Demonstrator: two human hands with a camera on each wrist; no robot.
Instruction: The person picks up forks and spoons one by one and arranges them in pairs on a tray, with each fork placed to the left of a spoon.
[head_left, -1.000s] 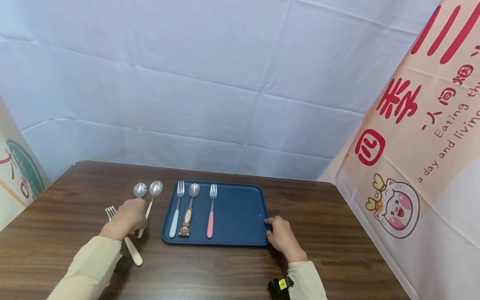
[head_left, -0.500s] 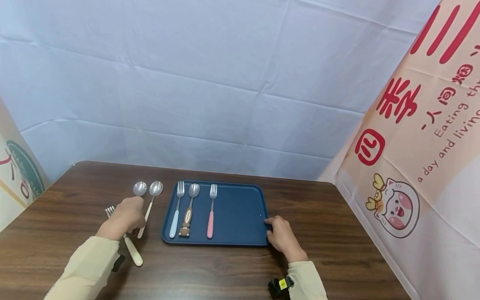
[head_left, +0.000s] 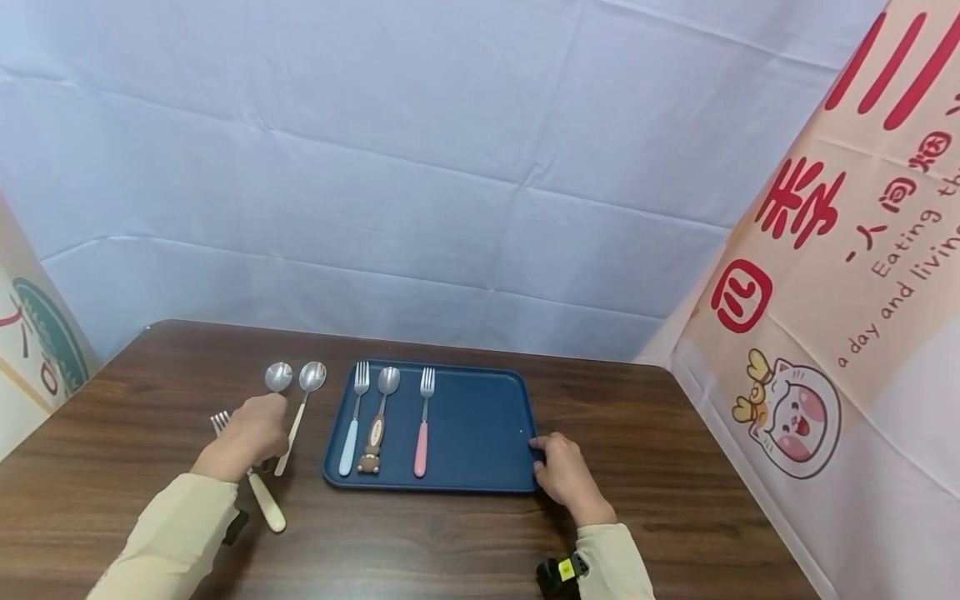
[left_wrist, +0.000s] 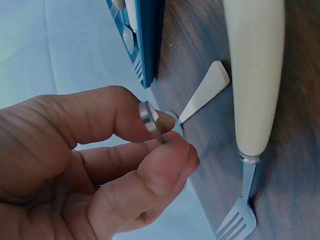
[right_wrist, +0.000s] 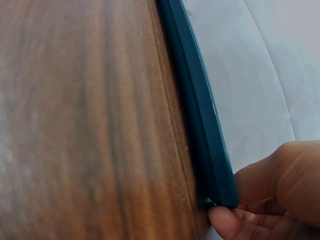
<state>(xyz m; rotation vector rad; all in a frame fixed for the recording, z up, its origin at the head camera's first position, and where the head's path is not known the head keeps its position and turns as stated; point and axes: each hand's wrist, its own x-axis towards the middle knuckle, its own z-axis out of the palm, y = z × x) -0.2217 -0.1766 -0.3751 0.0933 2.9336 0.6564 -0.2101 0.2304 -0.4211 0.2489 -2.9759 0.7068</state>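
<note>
Over the left part of the table, my left hand (head_left: 247,435) pinches a spoon (head_left: 278,377) by its handle between thumb and fingers. In the left wrist view the metal end of that spoon's handle (left_wrist: 148,119) sticks out from the fingertips. A cream-handled fork (head_left: 266,502) lies partly under the hand, tines to the far left. Just right of the hand lies another spoon (head_left: 303,408) with a pale handle. At the right edge of the blue tray (head_left: 480,433), my right hand (head_left: 566,473) grips the rim with its fingers and thumb.
On the tray's left half lie a blue-handled fork (head_left: 351,433), a spoon with a brown bear handle (head_left: 375,433) and a pink-handled fork (head_left: 422,433). White cloth (head_left: 420,183) hangs behind the wooden table (head_left: 420,542); a printed banner (head_left: 847,250) hangs at the right.
My left hand has shifted slightly left and toward me since a second ago, and the pinched spoon has moved very slightly. The right hand and tray stay put.
</note>
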